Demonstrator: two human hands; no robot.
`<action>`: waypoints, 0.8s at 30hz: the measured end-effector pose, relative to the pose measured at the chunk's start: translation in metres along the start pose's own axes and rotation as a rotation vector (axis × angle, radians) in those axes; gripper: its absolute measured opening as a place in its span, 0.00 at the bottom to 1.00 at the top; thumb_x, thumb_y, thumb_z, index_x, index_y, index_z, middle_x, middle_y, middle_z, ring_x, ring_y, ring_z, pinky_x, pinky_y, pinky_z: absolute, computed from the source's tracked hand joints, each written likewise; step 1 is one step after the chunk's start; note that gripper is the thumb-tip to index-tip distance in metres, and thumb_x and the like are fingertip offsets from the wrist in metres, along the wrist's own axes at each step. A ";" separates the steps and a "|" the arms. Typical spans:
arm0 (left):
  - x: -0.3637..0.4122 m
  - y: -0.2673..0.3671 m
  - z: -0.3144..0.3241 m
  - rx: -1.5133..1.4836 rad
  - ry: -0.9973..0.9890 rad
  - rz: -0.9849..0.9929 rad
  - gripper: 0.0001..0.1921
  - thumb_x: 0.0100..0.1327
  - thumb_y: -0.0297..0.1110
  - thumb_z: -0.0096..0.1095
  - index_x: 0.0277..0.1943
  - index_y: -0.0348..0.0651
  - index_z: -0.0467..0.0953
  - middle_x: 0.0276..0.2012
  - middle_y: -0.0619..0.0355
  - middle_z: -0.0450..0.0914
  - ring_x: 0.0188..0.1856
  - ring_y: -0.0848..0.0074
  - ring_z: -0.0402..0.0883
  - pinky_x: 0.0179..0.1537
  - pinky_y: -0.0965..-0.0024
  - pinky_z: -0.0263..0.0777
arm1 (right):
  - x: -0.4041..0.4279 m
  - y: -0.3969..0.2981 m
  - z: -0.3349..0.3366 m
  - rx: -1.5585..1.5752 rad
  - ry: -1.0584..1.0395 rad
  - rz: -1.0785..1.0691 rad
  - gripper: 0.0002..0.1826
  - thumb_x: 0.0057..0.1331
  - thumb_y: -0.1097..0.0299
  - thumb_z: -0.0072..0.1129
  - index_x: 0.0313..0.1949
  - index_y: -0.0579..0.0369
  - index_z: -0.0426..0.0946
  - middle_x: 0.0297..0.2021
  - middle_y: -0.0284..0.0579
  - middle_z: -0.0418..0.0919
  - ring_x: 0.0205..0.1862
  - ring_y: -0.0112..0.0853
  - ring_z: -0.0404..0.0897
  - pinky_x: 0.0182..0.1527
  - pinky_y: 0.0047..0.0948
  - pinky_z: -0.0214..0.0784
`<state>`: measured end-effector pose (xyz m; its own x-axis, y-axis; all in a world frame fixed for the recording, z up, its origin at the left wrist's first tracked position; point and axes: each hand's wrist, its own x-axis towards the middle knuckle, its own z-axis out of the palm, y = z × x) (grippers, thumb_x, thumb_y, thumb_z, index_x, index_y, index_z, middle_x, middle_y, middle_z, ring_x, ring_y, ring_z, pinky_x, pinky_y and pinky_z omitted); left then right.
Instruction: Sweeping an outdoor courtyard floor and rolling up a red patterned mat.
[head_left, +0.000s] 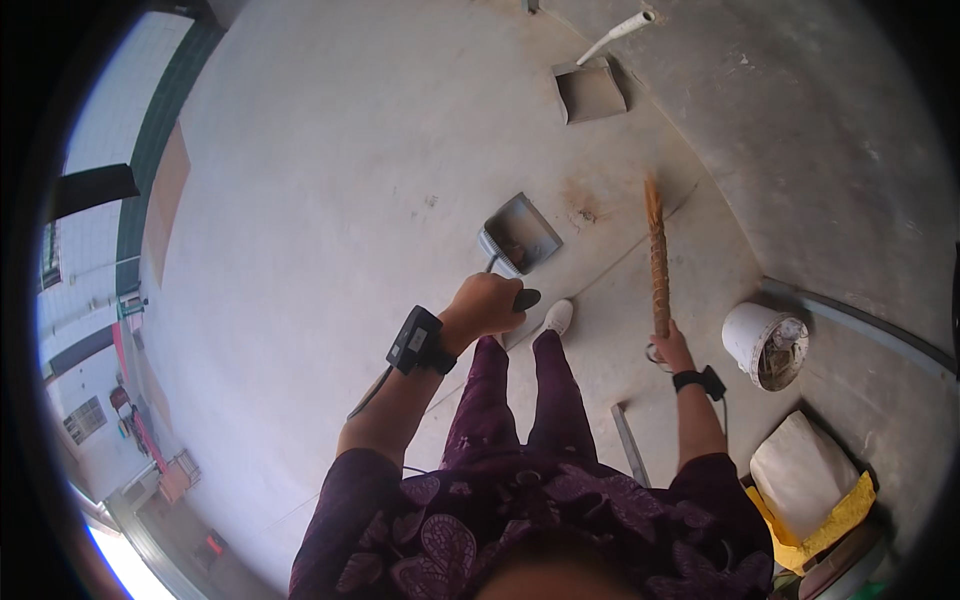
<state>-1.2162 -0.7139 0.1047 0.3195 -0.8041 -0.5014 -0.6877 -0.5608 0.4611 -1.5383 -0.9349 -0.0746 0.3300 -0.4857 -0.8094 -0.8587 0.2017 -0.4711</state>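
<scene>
My left hand (487, 301) is closed around the dark handle of a grey dustpan (541, 225), in front of my feet. Some dark debris lies in the pan near its comb-like rear edge. In my right hand (673, 349) is the lower end of a broom (658, 262) with a bound, straw-coloured body. Its loose bristle tips point away from me. Beyond the dustpan's open lip, a small pile of brown dirt (585, 214) is on the concrete floor, between the pan and the broom.
Further off, a second dustpan (591, 94) with a white handle lies near the wall (787, 150). To my right are a white bucket (746, 337) holding rubbish, a white sack (802, 465) with yellow material, and a metal bar (628, 442) on the floor.
</scene>
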 end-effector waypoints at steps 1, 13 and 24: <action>-0.004 -0.003 0.001 0.001 0.017 0.001 0.10 0.39 0.34 0.52 0.25 0.40 0.72 0.21 0.48 0.74 0.28 0.57 0.74 0.32 0.60 0.67 | -0.005 -0.012 0.032 0.142 -0.044 0.069 0.34 0.50 0.72 0.50 0.57 0.61 0.47 0.15 0.44 0.69 0.12 0.28 0.69 0.13 0.24 0.61; -0.014 -0.011 0.008 -0.023 0.018 0.026 0.10 0.40 0.36 0.54 0.26 0.39 0.73 0.21 0.49 0.74 0.28 0.58 0.75 0.32 0.61 0.68 | -0.117 -0.008 0.080 0.364 -0.332 0.098 0.22 0.50 0.73 0.50 0.47 0.57 0.61 0.20 0.37 0.67 0.14 0.23 0.67 0.14 0.21 0.60; -0.005 -0.006 0.010 -0.026 0.060 0.089 0.10 0.40 0.35 0.54 0.25 0.40 0.72 0.20 0.49 0.74 0.27 0.59 0.75 0.31 0.62 0.68 | -0.061 -0.029 0.111 -0.190 -0.322 0.007 0.32 0.47 0.71 0.48 0.55 0.58 0.54 0.19 0.46 0.72 0.15 0.29 0.72 0.16 0.27 0.65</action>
<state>-1.2199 -0.7040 0.0974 0.2968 -0.8610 -0.4131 -0.6981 -0.4908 0.5213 -1.4897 -0.8167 -0.0505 0.4044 -0.1864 -0.8954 -0.9088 0.0283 -0.4163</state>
